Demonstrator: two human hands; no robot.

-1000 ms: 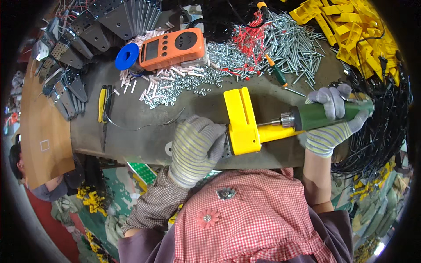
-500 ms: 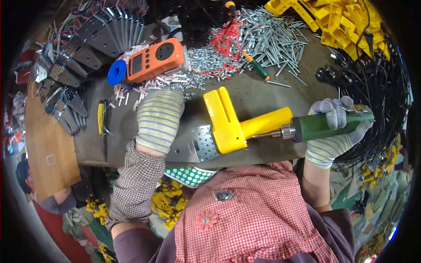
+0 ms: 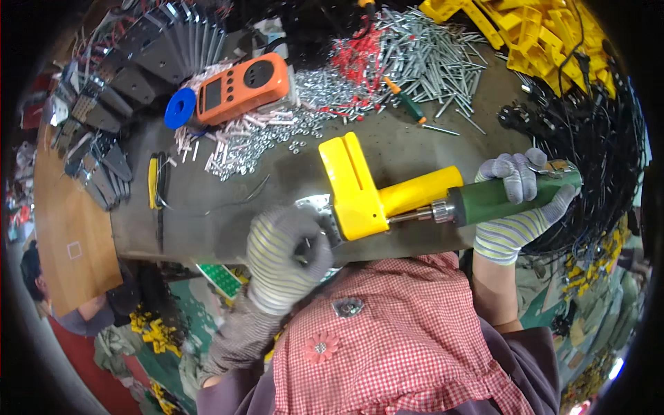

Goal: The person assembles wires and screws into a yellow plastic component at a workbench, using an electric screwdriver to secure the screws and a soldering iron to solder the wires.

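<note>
My right hand (image 3: 515, 207), in a striped glove, wraps round a green power screwdriver (image 3: 499, 200). The tool lies level, its bit pointing left and meeting the lower right side of a yellow plastic housing (image 3: 354, 187) with a tubular handle. A perforated metal plate (image 3: 319, 206) extends from the housing's left side. My left hand (image 3: 285, 252), also gloved, is at the bench's front edge by that plate. Motion blurs it; its fingers curl in toward the thumb, and whatever they pinch is hidden or too small to name.
Loose nuts (image 3: 238, 153), screws (image 3: 422, 59) and an orange meter (image 3: 242, 88) occupy the back of the bench. Near them lie a blue spool (image 3: 180, 108) and a green-handled screwdriver (image 3: 407, 104). Yellow-handled pliers (image 3: 153, 183) are at left, yellow housings (image 3: 546, 38) and black cords (image 3: 602, 131) at right.
My left hand has come from the nut pile toward me and right, down beside the metal plate. The right hand with the power screwdriver has shifted slightly left; its bit now reaches the housing.
</note>
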